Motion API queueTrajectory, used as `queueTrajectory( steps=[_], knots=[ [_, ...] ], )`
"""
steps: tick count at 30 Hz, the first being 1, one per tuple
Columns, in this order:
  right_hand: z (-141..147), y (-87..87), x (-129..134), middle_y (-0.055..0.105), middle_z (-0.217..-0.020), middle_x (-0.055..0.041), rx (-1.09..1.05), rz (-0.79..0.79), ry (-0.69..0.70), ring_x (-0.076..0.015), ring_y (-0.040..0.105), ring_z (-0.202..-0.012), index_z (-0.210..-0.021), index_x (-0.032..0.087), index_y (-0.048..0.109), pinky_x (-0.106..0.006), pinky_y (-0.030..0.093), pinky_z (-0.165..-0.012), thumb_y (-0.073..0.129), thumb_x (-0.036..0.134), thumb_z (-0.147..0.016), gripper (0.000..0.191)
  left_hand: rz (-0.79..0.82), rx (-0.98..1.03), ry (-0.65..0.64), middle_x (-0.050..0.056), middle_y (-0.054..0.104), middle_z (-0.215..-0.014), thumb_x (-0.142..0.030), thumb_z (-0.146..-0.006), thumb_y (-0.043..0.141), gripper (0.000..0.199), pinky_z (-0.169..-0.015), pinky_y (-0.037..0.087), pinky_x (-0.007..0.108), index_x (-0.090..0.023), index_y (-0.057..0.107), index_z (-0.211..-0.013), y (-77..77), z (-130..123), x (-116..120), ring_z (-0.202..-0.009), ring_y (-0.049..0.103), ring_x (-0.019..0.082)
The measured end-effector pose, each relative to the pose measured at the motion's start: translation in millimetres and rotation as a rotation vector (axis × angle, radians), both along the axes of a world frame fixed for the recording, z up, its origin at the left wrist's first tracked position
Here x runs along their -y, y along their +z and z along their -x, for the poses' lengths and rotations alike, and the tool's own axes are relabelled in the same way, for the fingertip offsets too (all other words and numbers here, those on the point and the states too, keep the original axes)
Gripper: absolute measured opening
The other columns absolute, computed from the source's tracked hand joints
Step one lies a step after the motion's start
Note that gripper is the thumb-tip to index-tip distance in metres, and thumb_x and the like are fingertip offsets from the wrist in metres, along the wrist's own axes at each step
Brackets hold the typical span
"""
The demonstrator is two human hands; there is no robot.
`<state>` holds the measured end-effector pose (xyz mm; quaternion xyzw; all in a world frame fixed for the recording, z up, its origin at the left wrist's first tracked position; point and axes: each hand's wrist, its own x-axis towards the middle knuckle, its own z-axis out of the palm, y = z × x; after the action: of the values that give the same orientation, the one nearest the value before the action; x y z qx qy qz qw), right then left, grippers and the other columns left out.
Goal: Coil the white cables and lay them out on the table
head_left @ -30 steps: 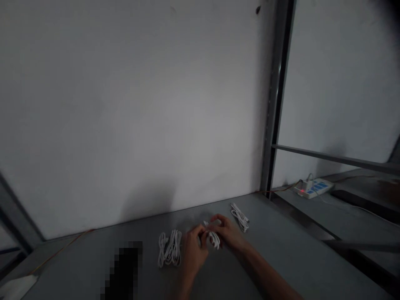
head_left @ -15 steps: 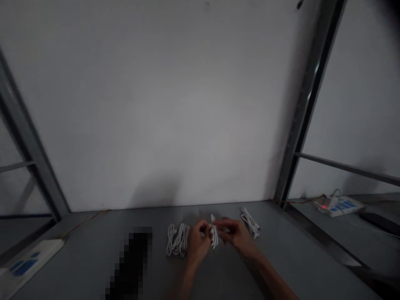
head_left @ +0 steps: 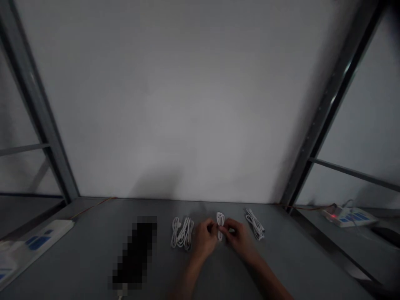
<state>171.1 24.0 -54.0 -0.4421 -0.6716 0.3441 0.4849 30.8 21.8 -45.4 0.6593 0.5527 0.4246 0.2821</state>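
Note:
A coiled white cable (head_left: 220, 219) is pinched at its middle between both hands, its loops standing out above and below the fingers. My left hand (head_left: 205, 237) closes on it from the left. From the right, my right hand (head_left: 237, 236) grips the same bundle with thumb and fingertips. Left of my left hand lie white cable bundles (head_left: 182, 233), folded in loops side by side on the grey table (head_left: 156, 271). Another folded white cable (head_left: 255, 224) rests slantwise beyond my right hand.
A dark pixelated shape (head_left: 134, 254) lies left of the cables. White power strips with blue markings sit at the far left (head_left: 40, 239) and, with a red light, at the right (head_left: 350, 216). Metal posts (head_left: 56, 137) flank the white wall (head_left: 187, 104).
The cable bundle between my hands has turned, so its loops now face me more flatly. My right fingers have closed in on its middle. The camera view has shifted slightly.

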Motion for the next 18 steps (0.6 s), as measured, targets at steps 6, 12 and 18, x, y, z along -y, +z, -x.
queueTrajectory(
  steps=[6,12,18],
  knots=[
    [3.9,-1.0,-1.2,0.041,-0.045,0.0052,-0.204,0.274,0.074,-0.0093,0.037,-0.037,-0.060,0.019,0.050,-0.023,0.031,-0.037,0.061,0.066,-0.071,0.049,-0.039,0.020,-0.022,-0.005,0.043,-0.056,-0.017,-0.078,0.047,0.022,-0.059,0.028,0.024,-0.020,0.043,-0.056,9.3,-3.3,7.0,-0.060,0.044,0.012],
    [3.3,-12.1,-6.9,0.038,-0.044,0.0058,-0.443,0.537,0.094,-0.0071,0.031,-0.037,-0.058,0.019,0.053,-0.021,0.021,-0.036,0.066,0.057,-0.068,0.042,-0.096,0.054,-0.076,-0.003,0.051,-0.061,-0.016,-0.079,0.047,0.019,-0.062,0.031,0.024,-0.020,0.048,-0.060,10.6,-3.4,9.7,-0.064,0.049,0.013],
    [3.9,-6.2,-4.9,0.041,-0.044,0.0052,-0.509,0.547,0.101,-0.0068,0.032,-0.039,-0.054,0.017,0.051,-0.021,0.021,-0.038,0.069,0.056,-0.066,0.044,-0.121,-0.044,-0.108,-0.001,0.058,-0.066,-0.018,-0.080,0.049,0.016,-0.063,0.033,0.024,-0.019,0.054,-0.065,10.1,-2.0,10.4,-0.067,0.054,0.014]
  ],
)
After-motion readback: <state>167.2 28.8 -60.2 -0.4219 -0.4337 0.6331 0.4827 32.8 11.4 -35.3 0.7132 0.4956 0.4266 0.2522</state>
